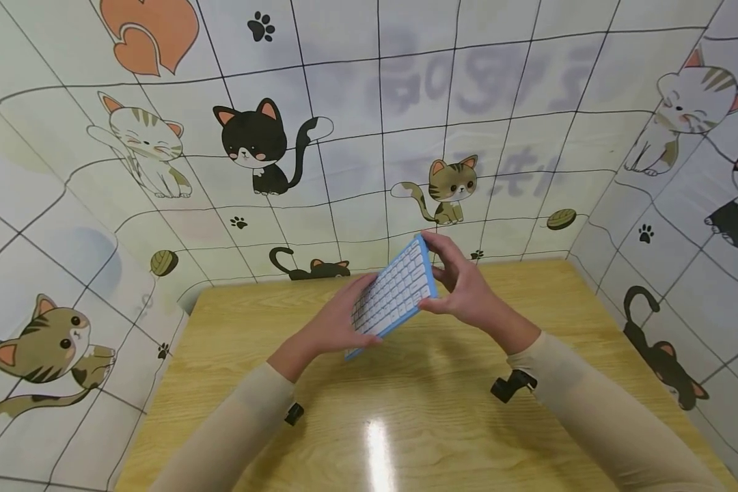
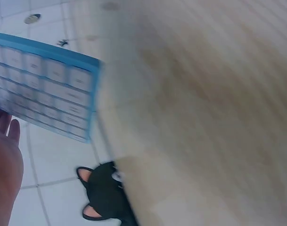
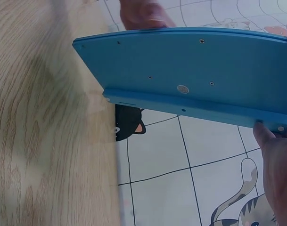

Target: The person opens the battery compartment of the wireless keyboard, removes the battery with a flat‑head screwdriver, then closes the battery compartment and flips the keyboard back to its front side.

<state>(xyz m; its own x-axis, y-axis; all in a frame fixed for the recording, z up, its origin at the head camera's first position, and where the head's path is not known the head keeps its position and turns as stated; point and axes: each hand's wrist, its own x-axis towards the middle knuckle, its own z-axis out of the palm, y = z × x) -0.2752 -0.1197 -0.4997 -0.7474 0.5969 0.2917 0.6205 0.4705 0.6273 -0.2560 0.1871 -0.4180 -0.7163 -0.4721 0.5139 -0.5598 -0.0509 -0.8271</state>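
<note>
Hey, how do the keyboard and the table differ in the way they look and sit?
Colour: the keyboard has light keys in a blue frame, while the table is yellowish wood grain.
Size: the keyboard is much smaller than the table.
Pose: the keyboard is held tilted by the left hand and right hand; the table lies flat.
Both appear in the head view.

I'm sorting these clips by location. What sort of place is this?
Probably a small indoor booth: cat-print sheeting, with faint reversed lettering showing through, encloses a wooden table on three sides, and a bright glare on the table suggests a lamp.
</note>
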